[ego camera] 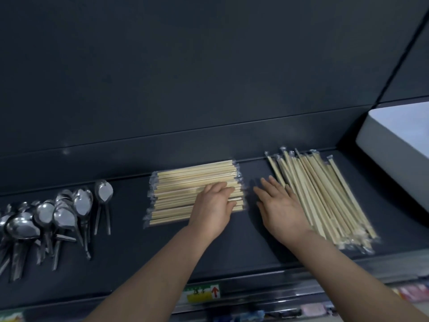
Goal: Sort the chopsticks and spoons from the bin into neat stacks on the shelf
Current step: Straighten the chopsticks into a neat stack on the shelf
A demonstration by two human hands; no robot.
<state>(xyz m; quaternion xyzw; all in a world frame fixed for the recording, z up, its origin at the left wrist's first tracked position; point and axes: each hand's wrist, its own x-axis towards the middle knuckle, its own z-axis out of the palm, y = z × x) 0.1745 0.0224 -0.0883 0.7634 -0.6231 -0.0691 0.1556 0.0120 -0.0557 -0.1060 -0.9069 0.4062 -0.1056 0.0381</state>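
A neat sideways stack of wrapped wooden chopsticks [183,189] lies mid-shelf. My left hand [214,209] rests flat on its right end, fingers straight. A second, looser pile of wrapped chopsticks [329,198] runs front to back on the right. My right hand [279,205] lies open, palm down, beside that pile, its fingers touching the pile's left edge. A heap of metal spoons [48,219] sits at the left of the dark shelf [250,256]. The corner of a white bin [394,140] shows at the far right.
The shelf has a dark back wall [185,77] and a front rail with a yellow-green price label [200,295]. Packaged goods [313,309] show below the rail. Bare shelf lies between the spoons and the chopsticks.
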